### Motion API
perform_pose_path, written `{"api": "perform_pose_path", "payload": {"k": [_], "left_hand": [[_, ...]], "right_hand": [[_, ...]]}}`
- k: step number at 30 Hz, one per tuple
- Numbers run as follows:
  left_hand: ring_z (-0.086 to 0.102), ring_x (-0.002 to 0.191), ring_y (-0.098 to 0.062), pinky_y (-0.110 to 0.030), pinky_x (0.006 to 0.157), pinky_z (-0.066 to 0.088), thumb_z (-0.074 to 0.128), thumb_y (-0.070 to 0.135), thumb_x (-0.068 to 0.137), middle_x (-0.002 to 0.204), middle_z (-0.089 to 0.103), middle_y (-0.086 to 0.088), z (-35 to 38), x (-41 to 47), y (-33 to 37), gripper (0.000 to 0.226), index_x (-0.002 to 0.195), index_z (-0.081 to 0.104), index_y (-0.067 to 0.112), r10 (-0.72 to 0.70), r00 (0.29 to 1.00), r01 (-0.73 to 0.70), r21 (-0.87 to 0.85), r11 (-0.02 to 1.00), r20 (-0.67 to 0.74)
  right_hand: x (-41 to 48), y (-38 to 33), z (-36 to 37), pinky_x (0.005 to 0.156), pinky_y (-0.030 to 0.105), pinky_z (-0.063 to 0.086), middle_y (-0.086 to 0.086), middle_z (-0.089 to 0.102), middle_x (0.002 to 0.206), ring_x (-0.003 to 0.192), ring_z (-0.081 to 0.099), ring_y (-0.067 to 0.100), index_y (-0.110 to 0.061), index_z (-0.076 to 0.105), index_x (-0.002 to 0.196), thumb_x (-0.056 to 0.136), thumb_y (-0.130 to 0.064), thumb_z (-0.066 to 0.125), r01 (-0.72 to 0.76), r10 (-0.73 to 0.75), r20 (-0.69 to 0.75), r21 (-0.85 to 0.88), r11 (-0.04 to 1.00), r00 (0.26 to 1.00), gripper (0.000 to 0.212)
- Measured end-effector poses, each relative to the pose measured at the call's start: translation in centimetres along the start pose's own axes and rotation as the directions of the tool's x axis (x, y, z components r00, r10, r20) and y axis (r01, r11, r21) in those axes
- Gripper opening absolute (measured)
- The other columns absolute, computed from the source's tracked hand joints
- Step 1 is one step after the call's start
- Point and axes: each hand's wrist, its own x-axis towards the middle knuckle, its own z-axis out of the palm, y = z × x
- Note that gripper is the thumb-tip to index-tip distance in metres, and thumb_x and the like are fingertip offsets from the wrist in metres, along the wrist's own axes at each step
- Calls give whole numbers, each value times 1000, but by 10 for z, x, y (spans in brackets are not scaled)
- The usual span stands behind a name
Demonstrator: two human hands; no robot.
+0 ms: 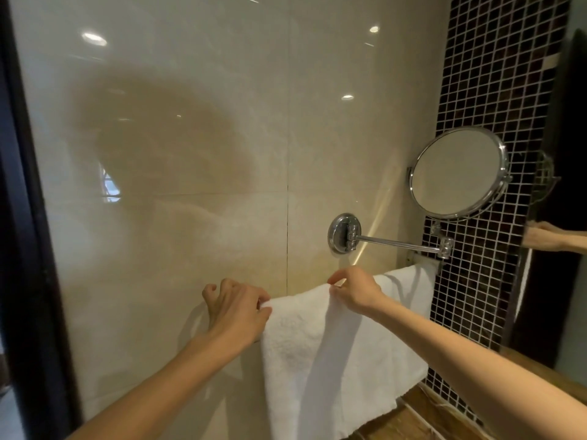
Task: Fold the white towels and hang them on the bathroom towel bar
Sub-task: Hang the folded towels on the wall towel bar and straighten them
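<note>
A white towel (320,354) hangs draped over the towel bar on the beige tiled wall; the cloth hides the bar. A second white towel (403,281) hangs further right on the same bar, partly behind the first. My left hand (236,308) pinches the first towel's top left corner, fingers curled. At the same towel's top edge, near its right end, my right hand (355,289) pinches the cloth between thumb and fingers.
A round chrome mirror (459,173) on a swing arm (397,242) juts from the wall just above the towels. Dark mosaic tiles (489,90) and a large wall mirror stand at the right, a wooden counter (413,420) below, a dark door frame (28,249) at the left.
</note>
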Motion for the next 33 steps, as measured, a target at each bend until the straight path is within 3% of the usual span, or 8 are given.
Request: {"api": "perform_pose_path", "payload": {"k": [3, 5, 7, 10, 15, 20, 31, 33], "left_hand": [[37, 116, -18, -40, 96, 17, 55, 47, 85, 108, 61, 12, 2, 0, 0, 25, 104, 67, 36, 17, 1000, -17, 35, 999, 11], [37, 118, -17, -41, 97, 15, 56, 49, 84, 112, 61, 13, 4, 0, 0, 28, 105, 68, 35, 52, 999, -51, 38, 998, -4], [39, 116, -15, -40, 94, 13, 55, 51, 84, 111, 63, 15, 5, 0, 2, 30, 106, 68, 35, 98, 995, -97, 39, 994, -19], [42, 109, -14, -38, 89, 11, 53, 52, 85, 94, 66, 14, 5, -2, 7, 26, 88, 69, 31, 150, 989, -148, 95, 984, -11], [41, 108, -13, -42, 96, 11, 49, 47, 89, 90, 66, 13, 5, -5, 10, 27, 87, 70, 29, 133, 991, -133, 136, 982, 6], [44, 105, -14, -42, 92, 10, 46, 45, 91, 89, 63, 14, 7, -9, 8, 27, 80, 64, 28, 135, 991, -133, 214, 968, 4], [47, 99, -13, -36, 80, 13, 49, 43, 91, 88, 64, 14, 9, -8, -2, 23, 86, 69, 31, 155, 988, -151, 159, 976, -13], [48, 100, -13, -34, 76, 11, 50, 42, 91, 90, 65, 14, 8, -8, -3, 22, 87, 69, 32, 159, 987, -156, 146, 977, -8]], "right_hand": [[-3, -4, 1, 96, 39, 41, 3, 61, 121, 114, 55, 29, -27, 67, 112, 90, -28, 55, 121, -135, -41, -247, 961, 990, 25], [-6, -8, 3, 98, 37, 41, 6, 55, 123, 113, 54, 29, -27, 64, 119, 92, -32, 55, 256, -269, -14, -269, 928, 963, 29], [-11, -13, 9, 97, 37, 39, 3, 57, 121, 112, 53, 25, -26, 64, 118, 94, -34, 51, 424, -425, 66, -296, 856, 903, 29], [-14, -18, 21, 91, 39, 40, 1, 65, 109, 104, 57, 25, -20, 65, 107, 96, -30, 43, 567, -543, 177, -366, 738, 821, 27], [-18, -18, 33, 87, 43, 44, 12, 67, 112, 103, 58, 32, -9, 62, 114, 100, -26, 40, 590, -563, 174, -255, 766, 808, 31], [-22, -16, 41, 90, 35, 43, 11, 65, 118, 107, 57, 29, -12, 59, 128, 100, -22, 41, 608, -593, 137, -143, 781, 794, 34], [-23, -20, 37, 92, 40, 44, 8, 64, 117, 107, 56, 25, -16, 58, 123, 96, -26, 47, 639, -616, 182, -113, 761, 766, 30], [-18, -16, 32, 100, 39, 38, 6, 60, 125, 114, 53, 24, -17, 54, 130, 97, -32, 48, 625, -596, 196, -170, 762, 779, 37]]}}
